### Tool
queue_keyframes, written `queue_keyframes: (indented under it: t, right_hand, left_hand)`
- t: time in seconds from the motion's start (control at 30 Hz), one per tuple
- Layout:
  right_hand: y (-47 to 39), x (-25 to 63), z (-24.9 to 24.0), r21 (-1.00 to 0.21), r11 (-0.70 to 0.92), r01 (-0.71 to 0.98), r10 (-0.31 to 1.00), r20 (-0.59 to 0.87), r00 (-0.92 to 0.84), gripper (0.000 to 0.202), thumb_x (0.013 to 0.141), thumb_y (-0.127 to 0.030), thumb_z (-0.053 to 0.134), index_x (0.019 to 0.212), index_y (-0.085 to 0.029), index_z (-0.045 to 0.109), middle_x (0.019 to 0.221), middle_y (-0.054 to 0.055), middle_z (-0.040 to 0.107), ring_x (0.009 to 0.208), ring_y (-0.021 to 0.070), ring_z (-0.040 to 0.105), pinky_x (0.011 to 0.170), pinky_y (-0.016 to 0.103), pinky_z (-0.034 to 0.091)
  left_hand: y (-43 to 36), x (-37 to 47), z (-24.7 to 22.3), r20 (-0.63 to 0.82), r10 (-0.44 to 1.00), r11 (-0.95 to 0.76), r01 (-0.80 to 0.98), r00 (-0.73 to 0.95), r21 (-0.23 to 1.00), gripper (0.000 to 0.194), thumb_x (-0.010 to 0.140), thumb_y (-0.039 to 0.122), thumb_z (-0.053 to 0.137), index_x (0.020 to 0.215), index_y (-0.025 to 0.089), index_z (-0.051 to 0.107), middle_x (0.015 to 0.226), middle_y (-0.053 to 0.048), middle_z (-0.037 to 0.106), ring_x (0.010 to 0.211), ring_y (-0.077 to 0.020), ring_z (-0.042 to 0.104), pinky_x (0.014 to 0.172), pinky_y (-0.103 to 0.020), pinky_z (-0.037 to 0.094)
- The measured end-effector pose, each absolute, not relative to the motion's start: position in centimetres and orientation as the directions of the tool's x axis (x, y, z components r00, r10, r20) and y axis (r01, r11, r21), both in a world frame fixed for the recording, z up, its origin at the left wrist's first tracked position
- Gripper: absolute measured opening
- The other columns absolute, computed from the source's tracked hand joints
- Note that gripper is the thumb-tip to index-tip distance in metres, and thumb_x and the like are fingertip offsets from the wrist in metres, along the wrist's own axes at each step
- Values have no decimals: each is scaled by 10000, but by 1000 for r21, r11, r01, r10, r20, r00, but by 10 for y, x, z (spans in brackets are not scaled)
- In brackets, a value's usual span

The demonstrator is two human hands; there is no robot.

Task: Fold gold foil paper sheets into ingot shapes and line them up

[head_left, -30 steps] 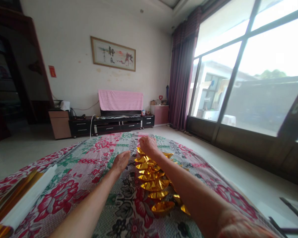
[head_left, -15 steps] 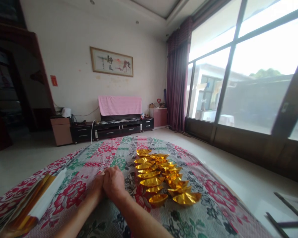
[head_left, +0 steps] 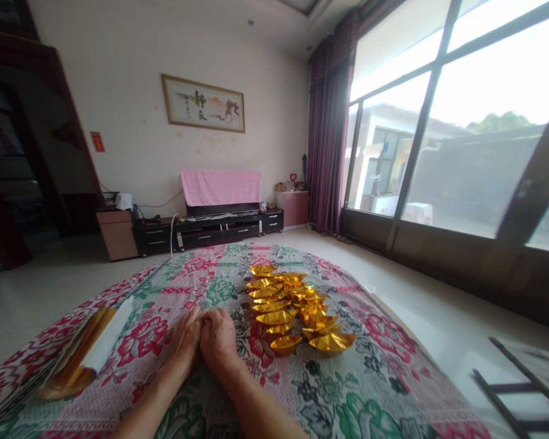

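My left hand point(head_left: 185, 336) and my right hand point(head_left: 219, 339) are side by side over the flowered tablecloth point(head_left: 132, 341), touching at the thumb side. Fingers on both are curled and closed, and anything between them is hidden behind the backs of the hands. Just right of my right hand stand several gold foil paper ingots point(head_left: 276, 317), boat-shaped and lined up in rows. Off to the left of my left hand lies a stack of gold and white paper sheets point(head_left: 91, 347), slightly curled.
Beyond the round table a low black TV cabinet point(head_left: 205, 236) stands at the wall, with a pink cloth point(head_left: 222, 188) draped above it. A dark metal frame point(head_left: 512, 388) is on the floor at the right, near large glass doors point(head_left: 457, 158).
My hands have shifted from an overlapping position to lying side by side, the left now showing more fully. The view has tilted and moved slightly.
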State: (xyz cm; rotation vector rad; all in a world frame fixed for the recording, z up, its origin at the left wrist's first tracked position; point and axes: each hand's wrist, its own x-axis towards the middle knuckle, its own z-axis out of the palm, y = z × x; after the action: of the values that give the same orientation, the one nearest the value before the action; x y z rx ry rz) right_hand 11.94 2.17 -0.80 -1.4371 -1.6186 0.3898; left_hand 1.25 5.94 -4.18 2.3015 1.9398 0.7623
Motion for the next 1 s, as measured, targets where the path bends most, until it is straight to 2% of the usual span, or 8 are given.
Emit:
queue_keyframes:
  t: [0.1, 0.17, 0.47, 0.77, 1.0]
  right_hand:
    - [22, 119, -11, -729, 292, 619, 899, 430, 83, 277, 805, -126, 413, 860, -233, 663, 852, 34, 605, 834, 158, 587, 779, 251, 449]
    - [22, 120, -13, -727, 303, 615, 892, 443, 84, 273, 806, -132, 416, 869, -233, 662, 849, 33, 602, 830, 156, 586, 780, 249, 450]
    - [20, 119, -12, -712, 308, 631, 889, 451, 74, 283, 809, -119, 414, 881, -236, 661, 838, 22, 603, 827, 135, 575, 789, 222, 443]
    - [25, 118, -19, -710, 353, 609, 857, 507, 95, 269, 789, -102, 447, 869, -230, 669, 831, 17, 604, 802, 124, 570, 774, 212, 440]
    - [25, 119, -19, -685, 370, 628, 839, 537, 91, 273, 786, -98, 446, 868, -221, 676, 789, 16, 602, 770, 126, 569, 749, 211, 446]
  left_hand:
    - [61, 11, -45, 349, 927, -236, 936, 137, 260, 377, 823, 223, 372, 1148, 172, 558, 1318, -102, 483, 1250, -225, 397, 1025, -339, 333]
    - [63, 9, -49, 355, 924, -239, 937, 140, 254, 384, 828, 229, 374, 1172, 181, 538, 1327, -98, 474, 1253, -217, 395, 1030, -332, 329]
    - [66, 5, -56, 385, 903, -295, 926, 191, 234, 352, 818, 229, 416, 1137, 198, 563, 1311, -90, 483, 1244, -240, 401, 1018, -343, 345]
    - [63, 8, -49, 425, 873, -313, 943, 240, 112, 340, 856, 222, 362, 1136, 176, 549, 1251, -100, 507, 1199, -218, 431, 969, -346, 385]
    - [62, 8, -50, 451, 860, -321, 940, 239, 114, 340, 849, 220, 369, 1132, 172, 551, 1249, -111, 509, 1186, -236, 444, 934, -364, 411]
